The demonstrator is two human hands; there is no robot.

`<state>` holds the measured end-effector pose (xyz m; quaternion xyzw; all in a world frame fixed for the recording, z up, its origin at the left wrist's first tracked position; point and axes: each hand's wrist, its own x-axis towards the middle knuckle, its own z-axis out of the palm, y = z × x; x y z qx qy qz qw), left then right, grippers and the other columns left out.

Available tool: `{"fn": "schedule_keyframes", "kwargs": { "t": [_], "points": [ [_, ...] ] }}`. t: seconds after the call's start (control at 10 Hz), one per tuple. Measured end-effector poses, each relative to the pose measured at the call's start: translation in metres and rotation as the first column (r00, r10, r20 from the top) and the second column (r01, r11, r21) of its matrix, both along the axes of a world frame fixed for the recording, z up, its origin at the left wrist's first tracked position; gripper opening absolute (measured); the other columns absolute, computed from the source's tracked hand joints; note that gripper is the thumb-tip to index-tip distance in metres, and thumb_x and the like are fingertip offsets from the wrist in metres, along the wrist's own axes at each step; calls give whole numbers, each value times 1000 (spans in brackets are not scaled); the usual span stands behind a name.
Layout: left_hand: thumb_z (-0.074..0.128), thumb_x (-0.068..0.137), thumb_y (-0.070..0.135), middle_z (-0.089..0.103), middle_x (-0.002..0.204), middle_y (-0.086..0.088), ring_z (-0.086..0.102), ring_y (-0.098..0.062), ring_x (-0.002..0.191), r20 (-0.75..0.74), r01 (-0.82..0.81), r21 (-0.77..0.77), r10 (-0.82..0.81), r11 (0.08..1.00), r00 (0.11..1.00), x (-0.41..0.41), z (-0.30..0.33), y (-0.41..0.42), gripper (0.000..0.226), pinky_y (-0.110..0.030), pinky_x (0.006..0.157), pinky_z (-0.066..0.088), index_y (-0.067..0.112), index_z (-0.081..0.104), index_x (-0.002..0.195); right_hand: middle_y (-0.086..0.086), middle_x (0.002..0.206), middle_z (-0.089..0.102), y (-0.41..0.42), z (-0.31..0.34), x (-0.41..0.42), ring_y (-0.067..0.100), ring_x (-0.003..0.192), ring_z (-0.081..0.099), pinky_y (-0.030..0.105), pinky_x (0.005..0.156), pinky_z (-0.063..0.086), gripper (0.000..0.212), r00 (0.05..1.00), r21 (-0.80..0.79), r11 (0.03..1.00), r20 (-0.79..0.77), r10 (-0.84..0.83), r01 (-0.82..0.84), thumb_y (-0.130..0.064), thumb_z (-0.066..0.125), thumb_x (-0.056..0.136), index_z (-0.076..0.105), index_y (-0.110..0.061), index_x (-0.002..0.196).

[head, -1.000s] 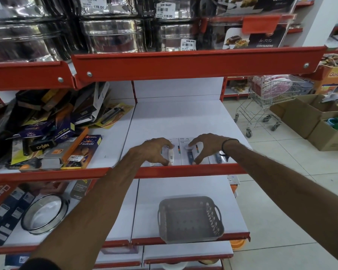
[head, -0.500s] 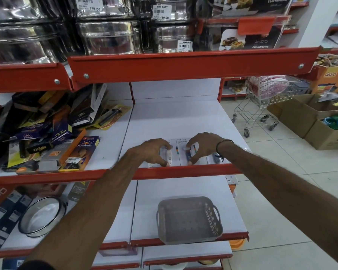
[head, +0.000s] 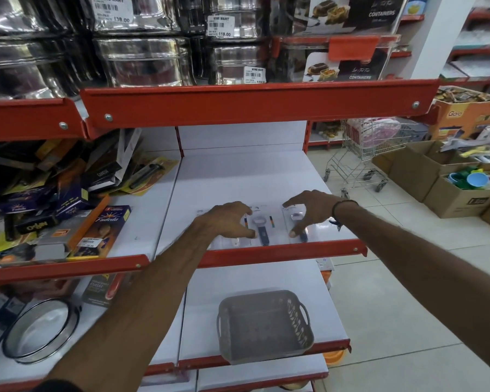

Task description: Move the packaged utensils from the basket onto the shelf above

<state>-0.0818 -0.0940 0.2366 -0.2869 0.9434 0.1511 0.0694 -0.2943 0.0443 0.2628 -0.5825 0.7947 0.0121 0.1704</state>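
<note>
Three packaged utensils lie side by side near the front edge of the white shelf (head: 246, 176). The middle packaged utensil (head: 263, 228) is a blue-handled tool on a white card and lies uncovered. My left hand (head: 224, 222) arches over the left packaged utensil (head: 235, 242), with thumb and fingertips touching the card. My right hand (head: 311, 210) arches over the right packaged utensil (head: 297, 217), thumb at its near end and forefinger at its far end. The grey plastic basket (head: 266, 356) stands one shelf lower with nothing in it.
Boxed knives and cutters (head: 68, 210) are heaped on the shelf's left section. Steel tins (head: 142, 60) fill the shelf above, behind a red lip (head: 252, 103). A round sieve (head: 37, 332) lies lower left. A shopping trolley (head: 371, 157) and cardboard boxes (head: 450, 193) stand on the floor at right.
My right hand has slid to the right with one package, so a gap has opened and the middle package shows. My left hand has stayed nearly in place.
</note>
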Motion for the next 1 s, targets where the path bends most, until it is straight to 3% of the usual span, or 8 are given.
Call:
{"fn": "schedule_keyframes", "kwargs": {
  "t": [0.1,0.3,0.7,0.8,0.9,1.0],
  "points": [
    [72,76,59,50,149,0,53,-24,128,51,20,0,-20,1000,998,-4,-7,3,79,-42,107,47,25,47,143,1,157,38,11,0,-14,24,144,34,39,118,24,94,999,97,995,-43,10,-6,-51,84,67,42,-24,147],
    [75,71,59,53,143,1,55,-24,121,67,21,-17,-20,1000,998,-4,-13,2,81,-42,101,49,25,47,138,3,153,45,14,-12,-21,25,141,39,41,116,29,83,997,61,998,64,-40,36,-33,88,69,50,-23,143],
    [73,72,61,52,144,0,54,-27,121,107,35,-66,-28,997,994,-6,-9,6,81,-42,103,46,25,45,138,2,153,45,-1,-12,-6,25,141,39,43,117,27,84,997,47,999,83,-3,-1,-33,89,67,51,-23,142],
    [73,74,58,51,146,-2,52,-27,126,97,38,-62,-32,997,995,-7,-13,5,78,-45,116,31,23,46,139,2,153,45,2,-10,-5,25,141,39,43,118,26,84,997,53,998,73,18,-22,-33,88,69,50,-23,143],
    [73,77,53,47,151,-3,49,-26,133,42,28,-49,-26,998,999,-5,-10,7,77,-45,121,24,21,45,142,1,154,43,7,-3,0,25,142,38,43,118,26,86,997,29,1000,80,9,-12,-35,88,68,49,-24,143],
    [69,87,48,39,159,-3,43,-25,141,-154,-4,-81,-9,997,988,6,-7,14,71,-40,116,34,17,44,146,-4,147,51,18,2,12,22,135,46,44,115,35,70,993,-223,973,112,-33,58,-44,83,72,56,-30,136]
  ]
}}
